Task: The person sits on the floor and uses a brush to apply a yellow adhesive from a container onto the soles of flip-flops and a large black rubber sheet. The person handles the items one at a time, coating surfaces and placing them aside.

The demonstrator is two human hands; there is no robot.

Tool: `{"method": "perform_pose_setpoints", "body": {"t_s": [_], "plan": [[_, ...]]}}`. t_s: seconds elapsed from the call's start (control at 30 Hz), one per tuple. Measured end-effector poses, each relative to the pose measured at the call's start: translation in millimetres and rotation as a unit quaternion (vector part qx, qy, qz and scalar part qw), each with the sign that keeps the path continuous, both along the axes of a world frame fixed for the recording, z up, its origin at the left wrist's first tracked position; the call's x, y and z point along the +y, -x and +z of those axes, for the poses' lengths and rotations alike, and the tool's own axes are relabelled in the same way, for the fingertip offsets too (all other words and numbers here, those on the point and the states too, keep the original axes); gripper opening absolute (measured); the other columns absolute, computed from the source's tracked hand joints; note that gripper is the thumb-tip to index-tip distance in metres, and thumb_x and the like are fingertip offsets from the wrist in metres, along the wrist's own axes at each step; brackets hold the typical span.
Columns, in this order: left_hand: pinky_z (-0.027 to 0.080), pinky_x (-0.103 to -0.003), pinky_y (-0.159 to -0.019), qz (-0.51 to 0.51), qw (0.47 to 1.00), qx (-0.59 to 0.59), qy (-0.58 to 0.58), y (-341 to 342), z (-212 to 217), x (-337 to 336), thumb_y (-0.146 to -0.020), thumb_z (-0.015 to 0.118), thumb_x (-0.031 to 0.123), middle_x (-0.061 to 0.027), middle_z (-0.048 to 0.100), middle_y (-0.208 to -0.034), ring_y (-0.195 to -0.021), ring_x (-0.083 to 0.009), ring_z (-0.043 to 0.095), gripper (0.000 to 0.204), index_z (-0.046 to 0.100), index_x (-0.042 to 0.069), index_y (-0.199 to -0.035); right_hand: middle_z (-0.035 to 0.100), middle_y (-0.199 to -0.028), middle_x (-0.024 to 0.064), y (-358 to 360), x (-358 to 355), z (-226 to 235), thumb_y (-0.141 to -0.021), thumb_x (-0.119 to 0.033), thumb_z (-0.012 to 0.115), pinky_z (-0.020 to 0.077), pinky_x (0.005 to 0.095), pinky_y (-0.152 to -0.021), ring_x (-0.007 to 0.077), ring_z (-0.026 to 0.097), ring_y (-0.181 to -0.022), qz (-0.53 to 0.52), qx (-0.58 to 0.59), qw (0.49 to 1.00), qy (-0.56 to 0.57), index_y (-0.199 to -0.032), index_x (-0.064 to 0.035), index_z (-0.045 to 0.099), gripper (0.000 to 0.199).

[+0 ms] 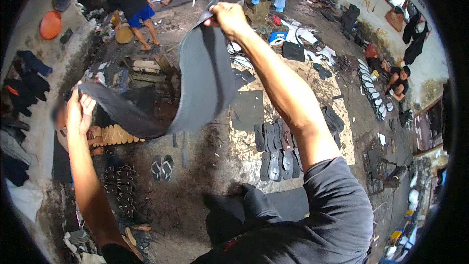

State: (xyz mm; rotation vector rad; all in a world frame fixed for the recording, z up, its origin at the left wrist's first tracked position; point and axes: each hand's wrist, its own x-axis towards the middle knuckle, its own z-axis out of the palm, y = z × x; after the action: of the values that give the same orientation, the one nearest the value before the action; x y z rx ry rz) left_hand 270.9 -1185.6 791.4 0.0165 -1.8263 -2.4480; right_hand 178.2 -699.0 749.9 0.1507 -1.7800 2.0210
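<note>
A long, dark grey flexible sheet, which looks like rubber (207, 71), hangs in the air between my two hands and sags in a deep curve. My right hand (229, 20) is raised high and closed on its upper end. Lower and to the left, my left hand (82, 112) pinches the other end between its fingers. Below the sheet, several black sandal soles (274, 137) lie in rows on a pale board (244, 150) on the floor. A flat dark square piece (246, 110) lies beside them.
A pair of flip-flops (162, 168) and rows of dark sandal straps (120, 186) lie on the floor. Tan soles (117, 135) stand lined up near a person at left. Another person (131, 2) bends by a round stump (124, 34). White sandals (370, 90) line the right.
</note>
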Motion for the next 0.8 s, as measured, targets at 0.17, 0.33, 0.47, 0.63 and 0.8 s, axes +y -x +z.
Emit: {"method": "perform_pose_setpoints", "body": {"t_s": [0.17,0.33,0.47,0.63,0.8], "plan": [[0.039,-0.024,-0.062,-0.07,0.982,-0.005,0.175,70.7,-85.1,-3.0,-0.099,0.067,0.033,0.0065,0.052,-0.083,-0.068,-0.0061,0.049,0.026,0.068,0.011,-0.113,0.061,-0.077,-0.0013,-33.9,13.6,-50.5,-0.101,-0.022,0.061,0.0481,0.0267,-0.064,0.0078,0.055,-0.069,-0.103,0.019,0.982,-0.156,-0.102,0.0018,0.069,0.025],[0.053,-0.039,-0.083,-0.127,0.954,-0.083,0.259,104.9,-298.9,-36.7,-0.1,0.067,0.035,0.0016,0.063,-0.095,-0.088,-0.0144,0.062,0.029,0.068,0.006,-0.105,0.063,-0.08,0.0047,-61.3,-48.4,-243.5,-0.102,-0.03,0.06,0.0454,0.0373,-0.069,0.015,0.051,-0.074,-0.197,-0.157,0.949,-0.188,-0.096,0.0004,0.063,0.031],[0.047,-0.042,-0.078,-0.073,0.868,0.122,0.476,133.7,-462.5,-91.9,-0.1,0.064,0.034,-0.0138,0.06,-0.088,-0.084,-0.0276,0.058,0.04,0.057,0.001,-0.079,0.065,-0.094,0.028,-86.2,-110.0,-435.7,-0.1,-0.021,0.056,0.048,0.044,-0.084,0.0403,0.064,-0.091,-0.279,-0.222,0.9,-0.253,-0.097,0.0067,0.062,0.028],[0.049,-0.049,-0.091,-0.174,0.751,-0.019,0.636,112.3,-576.5,-121.7,-0.099,0.059,0.036,-0.024,0.068,-0.105,-0.105,-0.0423,0.062,0.04,0.07,0.0,-0.083,0.068,-0.1,0.011,-151.5,-181.4,-650.6,-0.098,-0.003,0.056,0.0478,0.0372,-0.089,0.0232,0.063,-0.092,-0.265,-0.367,0.883,0.127,-0.108,0.0041,0.059,0.013],[0.048,-0.047,-0.073,-0.166,0.763,-0.086,0.619,62.8,-738.2,-194.8,-0.1,0.062,0.043,-0.0179,0.056,-0.072,-0.069,-0.0415,0.052,0.047,0.06,0.0,-0.081,0.069,-0.103,0.0144,-247.9,-240.6,-739.2,-0.096,-0.02,0.067,0.0519,0.0383,-0.079,0.0258,0.064,-0.087,-0.308,-0.506,0.775,-0.217,-0.114,0.0023,0.06,0.03]]}}
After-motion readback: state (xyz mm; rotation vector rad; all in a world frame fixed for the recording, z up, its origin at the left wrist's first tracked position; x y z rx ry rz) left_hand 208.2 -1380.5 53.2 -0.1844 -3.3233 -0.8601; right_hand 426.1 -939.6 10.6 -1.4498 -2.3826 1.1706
